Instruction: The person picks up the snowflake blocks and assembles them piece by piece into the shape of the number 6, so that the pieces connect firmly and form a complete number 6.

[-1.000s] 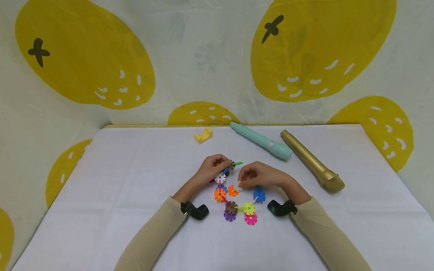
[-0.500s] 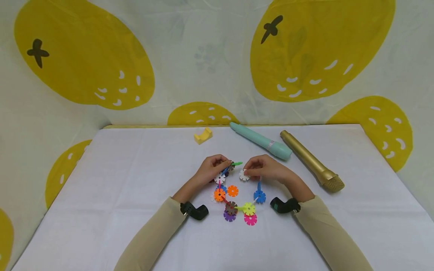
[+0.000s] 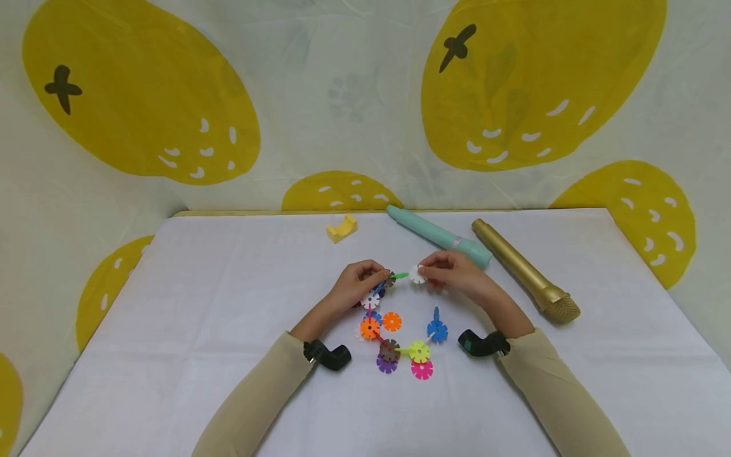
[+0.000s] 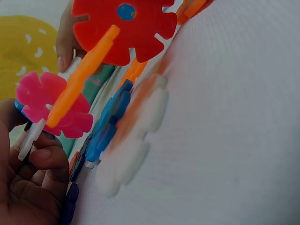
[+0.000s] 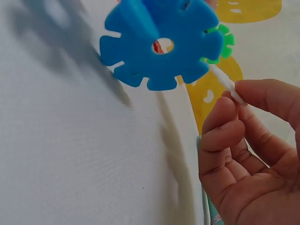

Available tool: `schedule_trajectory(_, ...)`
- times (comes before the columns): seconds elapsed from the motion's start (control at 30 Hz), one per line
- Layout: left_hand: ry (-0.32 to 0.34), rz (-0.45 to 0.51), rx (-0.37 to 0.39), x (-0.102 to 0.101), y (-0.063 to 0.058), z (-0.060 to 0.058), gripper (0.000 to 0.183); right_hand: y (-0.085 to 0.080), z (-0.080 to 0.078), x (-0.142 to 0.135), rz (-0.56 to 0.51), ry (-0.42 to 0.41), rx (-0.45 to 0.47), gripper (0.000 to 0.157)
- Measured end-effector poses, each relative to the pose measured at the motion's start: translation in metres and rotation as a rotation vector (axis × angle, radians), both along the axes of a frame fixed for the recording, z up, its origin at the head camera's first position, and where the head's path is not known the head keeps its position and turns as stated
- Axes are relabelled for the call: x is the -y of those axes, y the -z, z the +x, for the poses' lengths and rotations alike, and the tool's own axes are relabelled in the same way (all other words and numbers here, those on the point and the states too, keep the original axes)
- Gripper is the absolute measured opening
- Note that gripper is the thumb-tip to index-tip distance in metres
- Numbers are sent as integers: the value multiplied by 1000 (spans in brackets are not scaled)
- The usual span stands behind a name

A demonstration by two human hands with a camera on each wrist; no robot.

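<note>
My left hand (image 3: 360, 280) pinches the upper left end of a curved chain of interlocking notched plastic discs in the head view. A green disc (image 3: 401, 275), seen edge-on, sticks out at that end. Between its thumb and fingers my right hand (image 3: 454, 273) pinches a white notched disc (image 3: 417, 275), just right of the green one; whether they touch I cannot tell. The chain runs down through an orange disc (image 3: 370, 328) and a yellow disc (image 3: 419, 351) to a blue disc (image 3: 437, 331). Close to the left wrist camera are a red disc (image 4: 140, 33) and a pink disc (image 4: 56, 105).
A loose orange disc (image 3: 391, 322) lies inside the curve. Purple (image 3: 387, 364) and pink (image 3: 422, 370) discs lie at its lower edge. Behind are a yellow notched block (image 3: 342, 229), a mint microphone (image 3: 436, 235) and a gold microphone (image 3: 525, 271).
My right hand has lifted the white disc up and to the right, away from the loose orange disc, to beside the green one. My left hand has stayed in place.
</note>
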State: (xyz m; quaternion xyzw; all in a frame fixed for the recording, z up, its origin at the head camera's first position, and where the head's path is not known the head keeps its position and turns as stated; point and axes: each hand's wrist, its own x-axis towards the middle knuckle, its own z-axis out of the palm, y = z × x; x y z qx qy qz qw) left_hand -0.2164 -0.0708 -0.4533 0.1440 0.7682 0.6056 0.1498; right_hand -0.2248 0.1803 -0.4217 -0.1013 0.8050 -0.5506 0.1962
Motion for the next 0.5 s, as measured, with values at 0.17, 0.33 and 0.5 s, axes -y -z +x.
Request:
schedule_trajectory(0.17, -15, 5, -20, -1, 2, 1, 26, 0, 1, 0, -36, 26, 14, 33)
schedule_trajectory(0.33, -16, 13, -25, -1, 2, 2, 24, -1, 1, 1, -67, 28, 44, 34)
schedule_trajectory(0.5, -10, 19, -33, -1, 2, 2, 22, -1, 1, 0, -64, 28, 59, 34)
